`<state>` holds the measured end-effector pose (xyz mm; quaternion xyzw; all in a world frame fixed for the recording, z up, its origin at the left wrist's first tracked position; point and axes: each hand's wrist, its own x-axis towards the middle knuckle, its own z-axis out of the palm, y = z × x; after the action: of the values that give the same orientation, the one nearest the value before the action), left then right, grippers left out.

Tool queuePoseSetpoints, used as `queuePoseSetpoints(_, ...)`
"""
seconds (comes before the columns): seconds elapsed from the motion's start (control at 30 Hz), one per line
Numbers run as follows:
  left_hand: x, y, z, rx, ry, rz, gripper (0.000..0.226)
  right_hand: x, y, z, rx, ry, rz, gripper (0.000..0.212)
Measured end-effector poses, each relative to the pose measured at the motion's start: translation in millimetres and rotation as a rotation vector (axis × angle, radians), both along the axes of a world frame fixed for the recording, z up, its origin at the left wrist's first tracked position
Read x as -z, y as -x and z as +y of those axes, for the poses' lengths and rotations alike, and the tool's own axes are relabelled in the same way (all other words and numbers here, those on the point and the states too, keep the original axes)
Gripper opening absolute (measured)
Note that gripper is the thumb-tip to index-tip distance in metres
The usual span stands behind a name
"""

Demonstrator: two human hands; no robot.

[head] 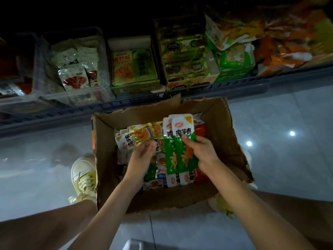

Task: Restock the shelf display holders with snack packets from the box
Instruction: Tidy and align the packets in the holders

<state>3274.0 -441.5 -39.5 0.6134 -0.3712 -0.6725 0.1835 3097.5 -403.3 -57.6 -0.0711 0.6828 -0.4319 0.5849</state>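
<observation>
Green packets (182, 131) are pinched in the right hand (201, 152) and yellow packets (135, 137) in the left hand (142, 157), above the box (228, 134). Being fanned loosely, some may be dropped when lifted to the shelf holders (135, 89).

Box (225, 134) open on top, torn walls ring packets (158, 175). Shelf rail (126, 103) just beyond far wall; holders (135, 90) above it packed. Shoe (82, 175) against left wall; floor (279, 123) room right.
</observation>
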Motion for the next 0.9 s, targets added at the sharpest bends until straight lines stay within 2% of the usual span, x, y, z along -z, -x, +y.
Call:
queuePoseSetpoints(0.07,-7,8,-1,-0.094,-0.14,0.143,0.022,-6,-17,0,-0.037,-0.015,-0.068,0.013)
queuePoseSetpoints(0.13,-9,13,-2,-0.161,-0.187,0.188,0.034,-9,-32,1,-0.06,0.035,-0.081,0.016)
queuePoseSetpoints(0.23,-13,20,-2,-0.183,-0.156,0.152,0.045,-17,-50,0,-0.142,0.133,0.029,0.022)
queuePoseSetpoints(0.3,-22,22,-2,-0.161,-0.098,0.121,0.041,-30,-60,-2,-0.223,0.187,0.132,0.023)
queuePoseSetpoints(0.43,-55,21,-9,-0.142,0.02,0.112,0.032,-69,-65,-6,-0.309,0.272,0.197,0.025)
queuePoseSetpoints(0.53,-97,19,-15,-0.135,0.068,0.178,0.038,-111,-60,-9,-0.237,0.311,0.255,0.023)
queuePoseSetpoints(0.63,-150,17,-20,-0.094,0.094,0.347,0.027,-157,-54,-14,-0.092,0.384,0.128,0.025)
queuePoseSetpoints(0.7,-185,13,-25,0.039,0.205,0.354,0.023,-190,-47,-19,-0.045,0.46,0.07,0.025)
queuePoseSetpoints(0.77,-219,11,-34,0.154,0.401,0.263,0.024,-225,-39,-26,-0.059,0.543,0.1,0.022)
queuePoseSetpoints(0.9,-279,10,-55,0.209,0.664,0.189,0.023,-287,-32,-42,-0.109,0.684,0.225,0.018)
